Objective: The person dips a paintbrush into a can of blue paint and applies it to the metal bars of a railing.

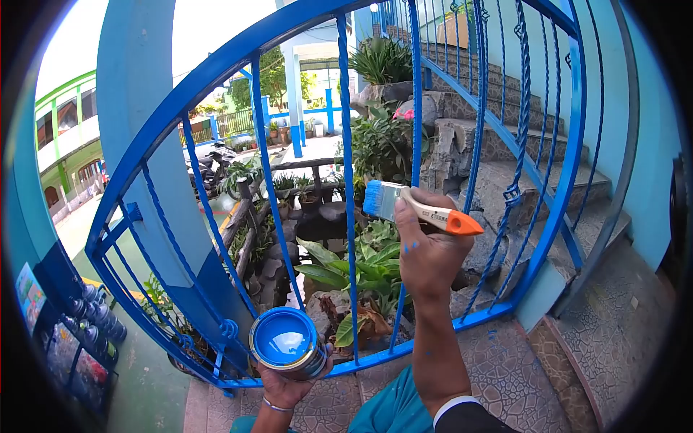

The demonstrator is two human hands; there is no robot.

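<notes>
Between right fingers [410, 216] closed around its handle, paintbrush [426, 208], left hand [283, 388] cupping paint can [287, 342]

Brush handle [436, 213] txt looks like "ETERNA", rest too sm.

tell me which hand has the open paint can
The left hand, with the thin band around its wrist, holds the open can of blue paint; the right hand grips a paintbrush instead.

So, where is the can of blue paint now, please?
In the head view, the paint can is low and a little left of centre, held in the left hand, on the person's side of the blue railing.
</notes>
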